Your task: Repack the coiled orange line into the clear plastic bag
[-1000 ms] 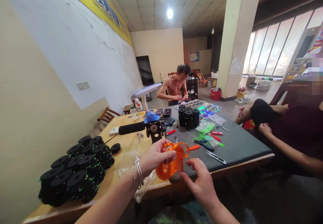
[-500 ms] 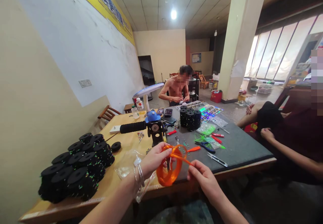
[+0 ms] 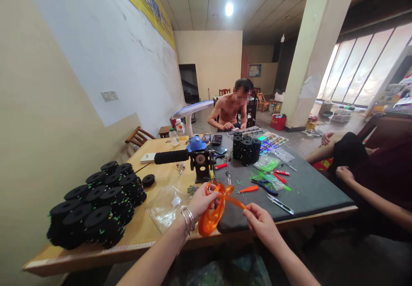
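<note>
Head view: tabletop (image 3: 137,221) carries a grey mat (image 3: 315,187) on its right part and stacked black rolls (image 3: 96,204) on its left. Left hand (image 3: 204,199) closed, thumb and fingers gripping the upper part of an orange coil (image 3: 210,221), held up at the tabletop's near edge. Right hand (image 3: 260,222) closed at thumb and forefinger, pinching the end of the coil's strip (image 3: 236,201). Metal snips (image 3: 280,204) lie on the mat, clear of both hands.

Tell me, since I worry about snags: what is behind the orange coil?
Behind the orange coil, the grey mat and wooden table show around its edges. Whatever the coil and left hand cover cannot be seen.
</note>
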`<state>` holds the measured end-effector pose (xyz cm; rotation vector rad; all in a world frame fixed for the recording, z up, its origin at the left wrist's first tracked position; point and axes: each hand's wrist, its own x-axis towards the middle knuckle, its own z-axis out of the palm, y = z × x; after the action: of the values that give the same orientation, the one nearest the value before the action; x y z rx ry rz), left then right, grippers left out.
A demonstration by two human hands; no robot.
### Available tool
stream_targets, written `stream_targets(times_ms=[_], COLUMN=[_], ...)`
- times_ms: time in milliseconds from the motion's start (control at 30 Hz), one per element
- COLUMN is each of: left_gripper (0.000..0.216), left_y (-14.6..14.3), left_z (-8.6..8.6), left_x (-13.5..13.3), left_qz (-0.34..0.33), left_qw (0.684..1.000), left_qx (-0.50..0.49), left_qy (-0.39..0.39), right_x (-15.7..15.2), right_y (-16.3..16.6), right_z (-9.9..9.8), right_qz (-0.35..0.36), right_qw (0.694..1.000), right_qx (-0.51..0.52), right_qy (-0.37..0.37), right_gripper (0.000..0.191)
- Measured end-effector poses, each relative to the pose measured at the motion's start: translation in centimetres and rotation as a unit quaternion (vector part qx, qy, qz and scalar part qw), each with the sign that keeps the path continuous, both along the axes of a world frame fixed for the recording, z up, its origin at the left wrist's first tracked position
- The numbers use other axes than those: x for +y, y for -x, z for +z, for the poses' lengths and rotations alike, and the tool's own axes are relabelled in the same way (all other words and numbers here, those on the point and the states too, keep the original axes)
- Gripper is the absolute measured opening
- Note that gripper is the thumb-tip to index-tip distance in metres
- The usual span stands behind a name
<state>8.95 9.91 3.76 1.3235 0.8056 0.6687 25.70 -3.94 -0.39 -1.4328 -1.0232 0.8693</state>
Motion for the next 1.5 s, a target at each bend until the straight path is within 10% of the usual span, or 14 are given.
stream_targets(times_ms=[300,933,1500], left_gripper=[0.046,0.039,0.044], left_y=[0.3,-0.8,-1.4], left_z=[1.0,10.3,6.5], left_x=[-0.1,-3.5,-6.5], left_qz=[-0.035,-0.154,-0.163], left_qw=[0.998,0.987,0.974], left_qx=[-0.046,-0.008,0.102], left_qy=[0.036,-0.038,-0.121], right_x=[-1.8,-3.8,-4.6], right_y=[0.3,-4.0,0.4], right_z=[-0.5,1.0,3.3], right_qz=[0.032,-0.034,0.049], right_qw=[0.999,0.984,0.996], right_qx=[0.024,-0.172,-0.075], right_qy=[0.035,-0.004,0.02], right_gripper=[0.039,0.017,0.052])
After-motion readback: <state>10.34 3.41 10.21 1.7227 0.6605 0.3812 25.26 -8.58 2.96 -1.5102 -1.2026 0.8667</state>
